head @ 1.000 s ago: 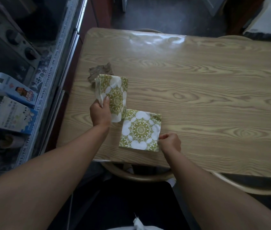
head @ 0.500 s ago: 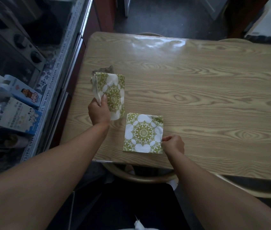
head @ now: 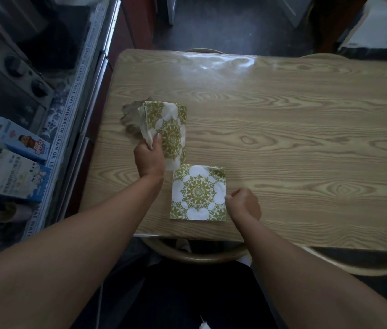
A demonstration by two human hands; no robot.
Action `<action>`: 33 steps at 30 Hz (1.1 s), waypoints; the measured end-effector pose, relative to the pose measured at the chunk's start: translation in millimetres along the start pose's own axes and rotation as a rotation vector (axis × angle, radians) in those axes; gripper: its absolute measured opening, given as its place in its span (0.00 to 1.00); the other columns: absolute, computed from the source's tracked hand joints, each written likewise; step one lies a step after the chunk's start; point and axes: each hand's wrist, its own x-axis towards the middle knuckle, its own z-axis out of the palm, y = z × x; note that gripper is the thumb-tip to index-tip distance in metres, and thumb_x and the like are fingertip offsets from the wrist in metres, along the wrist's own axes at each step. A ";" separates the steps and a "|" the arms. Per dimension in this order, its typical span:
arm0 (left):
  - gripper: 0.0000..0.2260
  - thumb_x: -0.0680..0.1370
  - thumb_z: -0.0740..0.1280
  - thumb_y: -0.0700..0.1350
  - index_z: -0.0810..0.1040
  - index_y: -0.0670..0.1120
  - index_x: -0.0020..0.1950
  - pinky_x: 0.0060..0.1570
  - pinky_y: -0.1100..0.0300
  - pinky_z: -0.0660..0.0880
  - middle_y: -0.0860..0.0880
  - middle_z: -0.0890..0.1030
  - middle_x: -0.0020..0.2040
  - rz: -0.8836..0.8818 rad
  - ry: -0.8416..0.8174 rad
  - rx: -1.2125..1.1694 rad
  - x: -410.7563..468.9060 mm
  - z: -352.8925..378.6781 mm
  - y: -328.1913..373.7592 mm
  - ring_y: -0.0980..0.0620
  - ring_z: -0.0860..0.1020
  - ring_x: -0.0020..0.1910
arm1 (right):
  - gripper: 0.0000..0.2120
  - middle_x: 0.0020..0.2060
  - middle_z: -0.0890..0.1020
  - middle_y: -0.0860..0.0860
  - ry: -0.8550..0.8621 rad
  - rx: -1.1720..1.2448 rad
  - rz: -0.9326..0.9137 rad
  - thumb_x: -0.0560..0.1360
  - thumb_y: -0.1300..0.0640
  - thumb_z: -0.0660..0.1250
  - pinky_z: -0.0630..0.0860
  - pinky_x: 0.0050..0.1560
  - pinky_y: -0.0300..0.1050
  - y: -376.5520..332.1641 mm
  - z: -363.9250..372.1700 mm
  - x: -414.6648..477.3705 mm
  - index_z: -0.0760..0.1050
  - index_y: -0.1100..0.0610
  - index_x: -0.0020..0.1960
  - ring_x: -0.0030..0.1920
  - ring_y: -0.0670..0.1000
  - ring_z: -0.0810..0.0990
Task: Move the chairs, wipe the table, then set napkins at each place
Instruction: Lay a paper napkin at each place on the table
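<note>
A green-and-white patterned napkin (head: 198, 192) lies flat near the front edge of the wood-grain table (head: 294, 129). My right hand (head: 243, 204) sits at its right edge with curled fingers, the fingertips pinching that edge. My left hand (head: 149, 157) grips a folded stack of matching napkins (head: 170, 129) just above the table, to the left of and behind the flat one. A crumpled brownish cloth (head: 129, 113) lies on the table behind the stack, partly hidden by it.
A curved chair back (head: 199, 256) stands under the table's front edge before me, and another (head: 365, 265) to its right. Two chair tops (head: 203, 50) (head: 318, 55) show at the far edge. A counter with cartons (head: 19, 176) runs along the left.
The flat napkin has been squared up to the table edge. My right hand slid from its lower right corner up along its right edge. My left hand keeps hold of the stack.
</note>
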 end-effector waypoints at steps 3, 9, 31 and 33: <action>0.10 0.79 0.65 0.46 0.79 0.41 0.56 0.49 0.57 0.77 0.47 0.82 0.50 -0.081 -0.133 -0.088 -10.7 14.6 4.4 0.49 0.80 0.49 | 0.11 0.51 0.83 0.53 0.037 0.241 -0.037 0.77 0.51 0.65 0.73 0.52 0.45 -2.3 -11.8 10.2 0.78 0.57 0.52 0.54 0.56 0.80; 0.07 0.79 0.65 0.44 0.78 0.44 0.56 0.42 0.51 0.81 0.44 0.84 0.50 -0.535 -0.535 -0.256 -37.5 47.1 3.4 0.45 0.84 0.45 | 0.19 0.51 0.81 0.56 -0.357 0.993 0.191 0.82 0.42 0.54 0.78 0.47 0.49 7.3 -52.0 34.7 0.73 0.57 0.54 0.52 0.57 0.81; 0.14 0.78 0.68 0.42 0.75 0.38 0.61 0.38 0.54 0.80 0.42 0.83 0.47 -0.619 -0.479 -0.072 -201.6 211.2 -27.2 0.45 0.82 0.43 | 0.16 0.48 0.85 0.56 -0.233 0.817 0.029 0.74 0.57 0.73 0.79 0.57 0.55 183.7 -168.1 132.6 0.80 0.64 0.58 0.50 0.55 0.84; 0.14 0.77 0.69 0.42 0.76 0.39 0.61 0.40 0.52 0.80 0.41 0.83 0.47 -0.630 -0.489 -0.062 -212.2 223.4 -28.6 0.44 0.83 0.44 | 0.16 0.50 0.85 0.57 -0.243 0.829 0.048 0.74 0.57 0.73 0.79 0.57 0.55 196.5 -179.1 140.7 0.79 0.63 0.59 0.51 0.55 0.84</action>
